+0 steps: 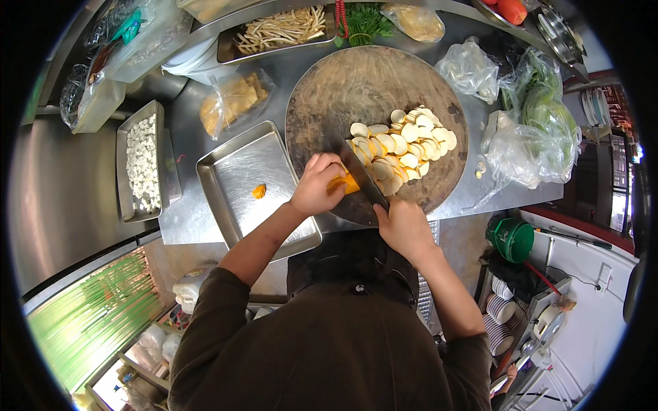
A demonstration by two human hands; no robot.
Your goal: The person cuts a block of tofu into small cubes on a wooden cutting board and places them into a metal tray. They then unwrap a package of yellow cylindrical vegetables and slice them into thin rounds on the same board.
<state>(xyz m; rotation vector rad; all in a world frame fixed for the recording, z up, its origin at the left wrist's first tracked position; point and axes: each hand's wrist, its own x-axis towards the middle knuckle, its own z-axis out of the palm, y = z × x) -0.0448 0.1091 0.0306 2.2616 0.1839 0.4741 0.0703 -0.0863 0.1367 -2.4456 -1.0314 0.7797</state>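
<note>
Orange vegetable chunk (345, 183), cut flat, pinched in left grip (317, 185); right grip (404, 226) clasps cleaver (361, 179).

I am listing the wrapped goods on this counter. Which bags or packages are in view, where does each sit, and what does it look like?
Clear bag of yellow pieces: left of the round cutting board, crumpled.
Clear bag of pale food: top edge, above the board.
Clear bag: right of the board, crumpled.
Clear bags of green vegetables: far right, bulky.
Clear bags: upper left corner, contents unclear.
No labels, signs or screens can be made out.
</note>
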